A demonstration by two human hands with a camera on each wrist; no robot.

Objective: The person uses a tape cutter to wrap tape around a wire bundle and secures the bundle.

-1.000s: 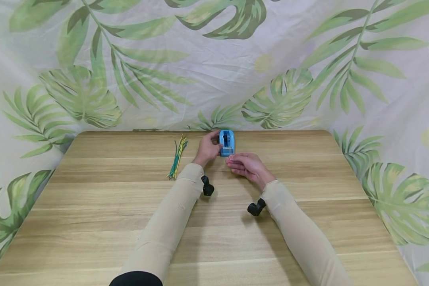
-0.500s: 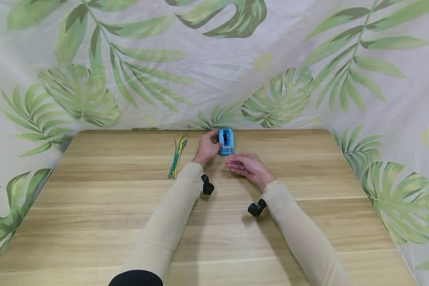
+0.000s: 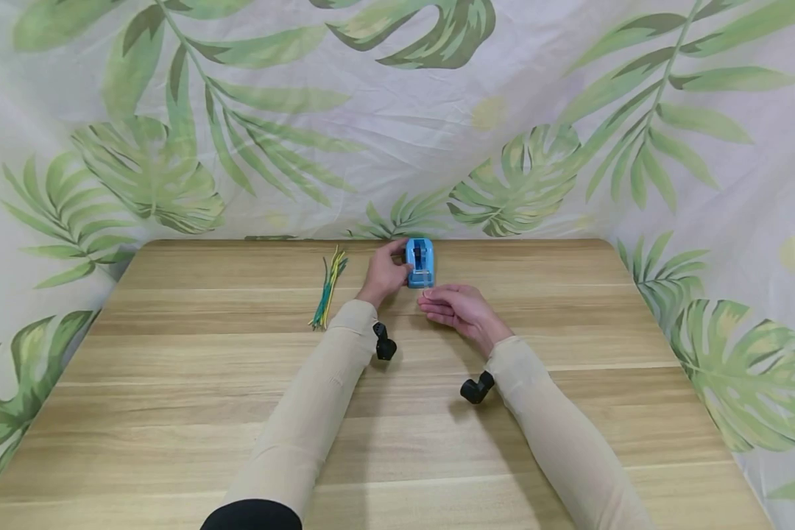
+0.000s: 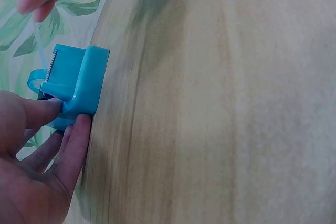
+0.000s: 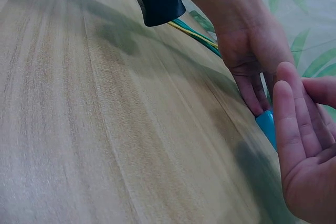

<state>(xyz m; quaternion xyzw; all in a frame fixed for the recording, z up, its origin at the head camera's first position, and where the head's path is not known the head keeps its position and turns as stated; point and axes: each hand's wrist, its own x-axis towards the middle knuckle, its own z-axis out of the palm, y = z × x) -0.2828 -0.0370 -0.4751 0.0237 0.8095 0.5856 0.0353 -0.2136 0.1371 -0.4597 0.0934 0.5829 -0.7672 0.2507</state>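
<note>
A blue tape dispenser (image 3: 420,263) stands near the table's far edge. My left hand (image 3: 386,274) grips its left side, with the thumb and fingers about the body in the left wrist view. The dispenser's serrated cutting edge (image 4: 52,65) shows there too. My right hand (image 3: 460,309) is just in front of the dispenser, thumb and forefinger pinching the end of a clear tape strip (image 4: 39,45) that runs back to it. The other fingers of that hand (image 5: 304,135) are extended in the right wrist view.
Left of my left hand lies a bundle of green and yellow wires or ties (image 3: 329,291) on the wooden table (image 3: 397,442). A leaf-patterned cloth (image 3: 397,132) hangs behind the table. Each wrist bears a small black camera (image 3: 385,347).
The right hand has drawn back very slightly from the dispenser, still pinching the tape. The left hand and the dispenser stay in place.
</note>
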